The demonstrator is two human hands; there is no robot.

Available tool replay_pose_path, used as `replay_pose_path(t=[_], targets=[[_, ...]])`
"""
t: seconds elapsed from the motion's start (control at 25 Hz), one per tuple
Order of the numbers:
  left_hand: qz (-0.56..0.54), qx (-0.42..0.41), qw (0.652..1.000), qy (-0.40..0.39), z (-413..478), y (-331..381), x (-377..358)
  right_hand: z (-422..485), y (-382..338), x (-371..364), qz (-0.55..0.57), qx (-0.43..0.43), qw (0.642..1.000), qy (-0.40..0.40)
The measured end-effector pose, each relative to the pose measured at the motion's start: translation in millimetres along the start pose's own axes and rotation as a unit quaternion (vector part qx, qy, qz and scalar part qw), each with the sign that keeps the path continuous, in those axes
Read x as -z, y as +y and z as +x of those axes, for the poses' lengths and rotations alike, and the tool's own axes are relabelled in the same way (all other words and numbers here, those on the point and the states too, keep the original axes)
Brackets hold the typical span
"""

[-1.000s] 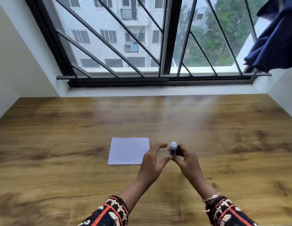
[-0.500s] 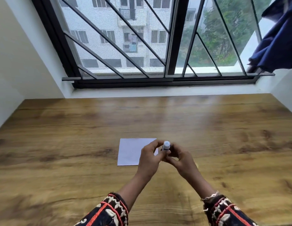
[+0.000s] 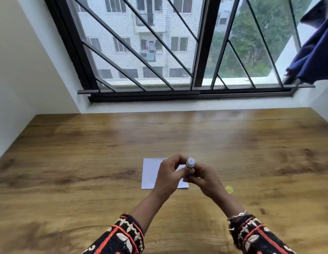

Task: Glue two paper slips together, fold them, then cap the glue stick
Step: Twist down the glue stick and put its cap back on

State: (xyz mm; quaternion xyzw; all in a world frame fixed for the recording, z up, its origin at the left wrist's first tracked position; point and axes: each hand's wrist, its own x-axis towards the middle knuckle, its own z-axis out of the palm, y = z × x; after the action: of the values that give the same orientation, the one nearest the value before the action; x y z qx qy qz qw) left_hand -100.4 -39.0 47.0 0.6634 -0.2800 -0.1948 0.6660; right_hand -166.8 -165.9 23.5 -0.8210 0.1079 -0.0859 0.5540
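Wooden table (image 3: 86, 162) under barred window (image 3: 177, 52); white paper (image 3: 150, 173) near front edge, right part hidden by hands; left hand (image 3: 168, 177) and right hand (image 3: 205, 177) both pinch glue stick (image 3: 190, 163), upright, white tip up, body mostly covered; small yellow object (image 3: 229, 189) beside right wrist, blurred.

Two bare forearms enter from the lower edge of the frame, ending in the left hand (image 3: 168, 176) and the right hand (image 3: 208, 177). Both arms wear dark, nearly black sleeves (image 3: 121, 235) pushed up short of the wrists, patterned with cream leaf-like shapes and orange-red lines, with an orange-red band at each cuff. A thin pale bracelet (image 3: 237, 215) with small beads circles the right wrist at lower right
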Motion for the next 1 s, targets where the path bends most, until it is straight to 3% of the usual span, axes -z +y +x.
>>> replay_pose_path(t=[0.16,0.4,0.64,0.8,1.0], targets=[[-0.022,-0.001,1.0,0.013,-1,-1,4,0,-1,-11,-0.012,0.014,0.999,0.046],[-0.012,-0.017,1.0,-0.017,0,1,15,1,-7,-5,0.091,0.004,0.995,-0.045],[-0.013,-0.024,1.0,-0.001,-4,3,16,7,-5,-11,0.01,0.012,1.0,0.02],[-0.014,-0.024,1.0,0.013,-4,5,14,6,-7,-19,0.015,0.032,0.998,0.049],[-0.023,-0.027,0.999,0.011,-2,6,19,7,-12,-13,0.051,0.032,0.998,-0.005]])
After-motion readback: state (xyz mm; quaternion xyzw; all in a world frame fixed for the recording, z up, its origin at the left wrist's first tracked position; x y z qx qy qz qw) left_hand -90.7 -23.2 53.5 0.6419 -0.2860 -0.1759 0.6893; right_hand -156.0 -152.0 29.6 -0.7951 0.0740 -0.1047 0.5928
